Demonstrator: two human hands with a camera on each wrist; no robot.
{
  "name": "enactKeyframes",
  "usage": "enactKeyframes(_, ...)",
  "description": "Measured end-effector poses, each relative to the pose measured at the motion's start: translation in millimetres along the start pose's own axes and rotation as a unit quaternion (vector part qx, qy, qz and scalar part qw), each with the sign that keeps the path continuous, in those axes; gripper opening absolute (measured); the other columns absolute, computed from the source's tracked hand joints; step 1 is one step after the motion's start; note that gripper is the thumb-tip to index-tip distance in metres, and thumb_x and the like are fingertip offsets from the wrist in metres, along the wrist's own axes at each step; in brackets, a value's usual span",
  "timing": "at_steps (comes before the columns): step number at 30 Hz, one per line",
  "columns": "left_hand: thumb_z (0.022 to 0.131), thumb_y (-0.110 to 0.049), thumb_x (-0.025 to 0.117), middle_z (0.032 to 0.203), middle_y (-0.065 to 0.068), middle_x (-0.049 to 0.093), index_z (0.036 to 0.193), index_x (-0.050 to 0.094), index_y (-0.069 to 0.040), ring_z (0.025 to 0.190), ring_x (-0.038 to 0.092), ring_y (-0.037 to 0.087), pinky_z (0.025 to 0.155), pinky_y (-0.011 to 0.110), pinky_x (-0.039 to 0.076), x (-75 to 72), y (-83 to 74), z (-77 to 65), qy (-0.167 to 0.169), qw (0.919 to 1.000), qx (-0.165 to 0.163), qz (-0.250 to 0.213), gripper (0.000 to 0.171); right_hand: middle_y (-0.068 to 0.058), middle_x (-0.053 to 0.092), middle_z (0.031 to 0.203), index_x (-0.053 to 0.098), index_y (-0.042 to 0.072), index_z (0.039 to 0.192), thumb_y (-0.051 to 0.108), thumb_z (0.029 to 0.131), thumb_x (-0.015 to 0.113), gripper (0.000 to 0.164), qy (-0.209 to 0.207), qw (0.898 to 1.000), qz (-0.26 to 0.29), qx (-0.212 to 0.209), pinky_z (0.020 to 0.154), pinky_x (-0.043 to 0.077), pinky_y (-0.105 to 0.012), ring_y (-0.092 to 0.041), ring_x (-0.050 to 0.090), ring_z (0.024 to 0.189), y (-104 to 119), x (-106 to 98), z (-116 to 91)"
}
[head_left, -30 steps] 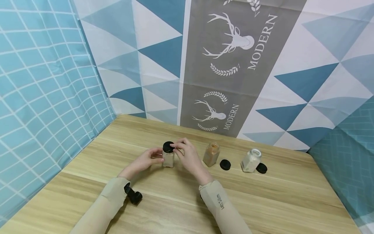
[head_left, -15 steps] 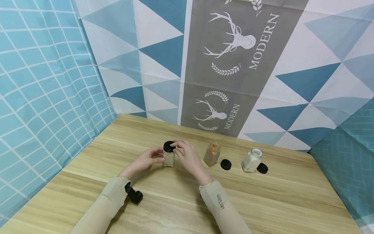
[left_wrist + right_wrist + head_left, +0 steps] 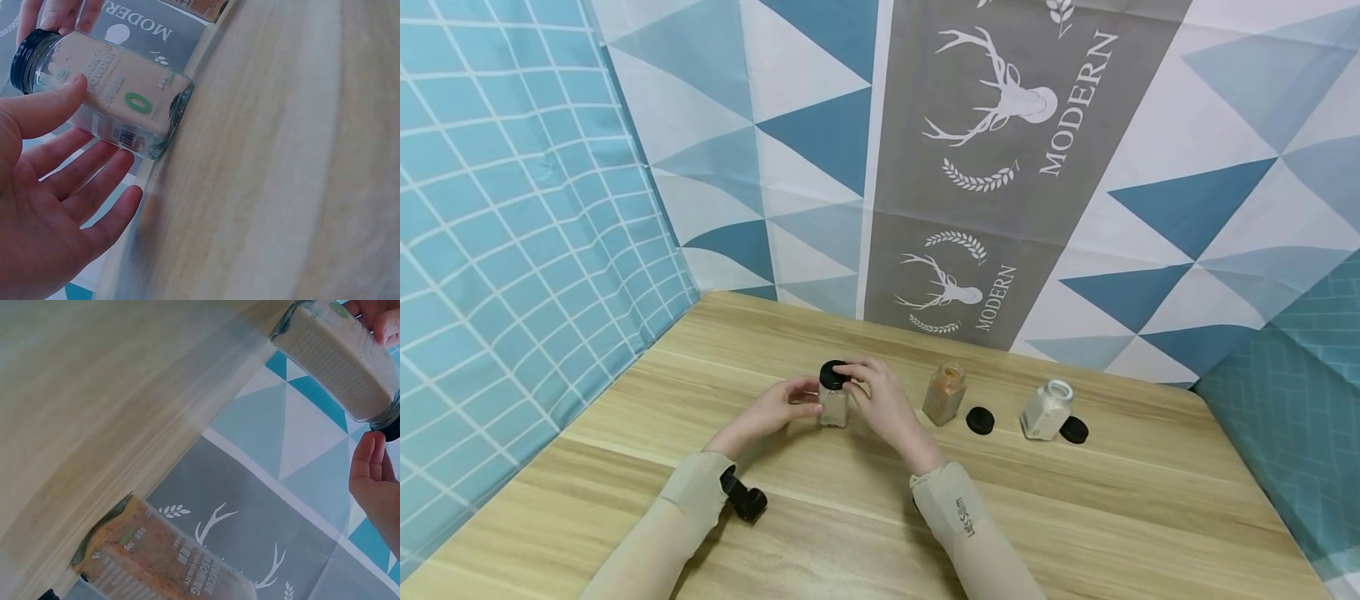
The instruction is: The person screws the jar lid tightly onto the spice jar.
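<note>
A square glass spice jar (image 3: 833,410) of pale beige powder stands upright on the wooden table, its black lid (image 3: 831,374) on top. My left hand (image 3: 767,411) holds the jar's body from the left, thumb on the near side and fingers behind. In the left wrist view, the printed label (image 3: 103,75) shows the word "powder" and a green ring. From the right, my right hand (image 3: 886,406) pinches the lid's rim between thumb and fingers. The right wrist view shows these fingertips (image 3: 377,440) against the black lid at the jar's neck.
Right of the hands stands a lidless jar of orange-brown seasoning (image 3: 943,397), a black lid (image 3: 980,420) lying beside it. Farther right is a lidless jar of whitish powder (image 3: 1047,412) with another black lid (image 3: 1074,430) next to it. A patterned cloth wall (image 3: 812,275) rises behind the table.
</note>
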State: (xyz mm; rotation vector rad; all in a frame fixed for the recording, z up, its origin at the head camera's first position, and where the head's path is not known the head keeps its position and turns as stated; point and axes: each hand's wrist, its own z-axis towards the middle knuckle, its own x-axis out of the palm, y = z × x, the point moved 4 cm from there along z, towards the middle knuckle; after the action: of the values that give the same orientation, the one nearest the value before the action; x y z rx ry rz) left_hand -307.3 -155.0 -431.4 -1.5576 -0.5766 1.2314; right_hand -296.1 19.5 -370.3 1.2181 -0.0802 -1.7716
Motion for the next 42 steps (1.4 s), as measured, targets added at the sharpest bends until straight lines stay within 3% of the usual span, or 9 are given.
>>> enactKeyframes(9, 0.087, -0.019, 0.06, 0.126, 0.023, 0.05, 0.128, 0.042, 0.006, 0.114, 0.05, 0.035, 0.098, 0.046, 0.039, 0.4, -1.0, -0.3, 0.003, 0.9999, 0.008, -0.007, 0.051, -0.003, 0.058, 0.105, 0.067, 0.013, 0.106, 0.008, 0.085, 0.062, 0.022, -0.022, 1.0, 0.002, 0.005, 0.077, 0.049, -0.028, -0.016, 0.057, 0.095, -0.6, -3.3, -0.9)
enactKeyframes(17, 0.088, -0.021, 0.059, 0.127, 0.023, 0.049, 0.129, 0.042, 0.006, 0.115, 0.049, 0.035, 0.098, 0.046, 0.039, 0.2, -1.7, -0.7, 0.004, 1.0, 0.004, 0.0, 0.052, -0.009, 0.054, 0.128, 0.063, 0.009, 0.104, 0.011, 0.088, 0.059, 0.017, 0.005, 1.0, 0.016, 0.002, 0.097, 0.043, -0.035, -0.022, 0.053, 0.115, 1.6, -0.7, -1.0)
enactKeyframes(24, 0.088, -0.025, 0.059, 0.127, 0.021, 0.049, 0.129, 0.043, 0.004, 0.115, 0.049, 0.034, 0.098, 0.045, 0.04, -0.1, -1.4, -1.7, 0.001, 1.0, -0.003, 0.008, 0.052, -0.006, 0.056, 0.125, 0.062, 0.009, 0.103, 0.013, 0.088, 0.059, 0.016, 0.018, 0.999, 0.024, 0.02, 0.091, 0.046, -0.03, -0.019, 0.058, 0.105, 1.4, 0.6, -2.0)
enactKeyframes(36, 0.088, -0.023, 0.06, 0.128, 0.023, 0.048, 0.129, 0.042, 0.005, 0.115, 0.048, 0.035, 0.099, 0.046, 0.039, -0.4, -1.6, -3.2, -0.002, 1.0, -0.005, 0.002, 0.053, -0.002, 0.06, 0.1, 0.065, 0.011, 0.096, 0.006, 0.085, 0.061, 0.013, -0.029, 0.999, 0.027, 0.019, 0.08, 0.051, -0.032, -0.014, 0.059, 0.091, 0.4, -2.0, -2.1)
enactKeyframes(39, 0.088, -0.025, 0.06, 0.127, 0.021, 0.049, 0.129, 0.043, 0.004, 0.115, 0.049, 0.034, 0.099, 0.046, 0.039, -0.3, -1.2, -2.8, -0.004, 0.9999, -0.008, 0.006, 0.054, -0.002, 0.059, 0.101, 0.065, 0.013, 0.099, 0.007, 0.085, 0.062, 0.015, -0.027, 0.999, 0.021, 0.018, 0.078, 0.051, -0.032, -0.015, 0.059, 0.09, 0.2, -2.0, -1.8)
enactKeyframes(42, 0.088, -0.027, 0.06, 0.127, 0.021, 0.05, 0.129, 0.043, 0.004, 0.115, 0.049, 0.034, 0.099, 0.046, 0.039, -0.4, -0.2, -2.0, -0.005, 0.9999, -0.009, 0.012, 0.054, -0.004, 0.058, 0.112, 0.064, 0.013, 0.108, 0.011, 0.086, 0.061, 0.022, -0.013, 1.0, 0.008, 0.013, 0.083, 0.05, -0.032, -0.018, 0.059, 0.097, 1.5, -1.7, -0.8)
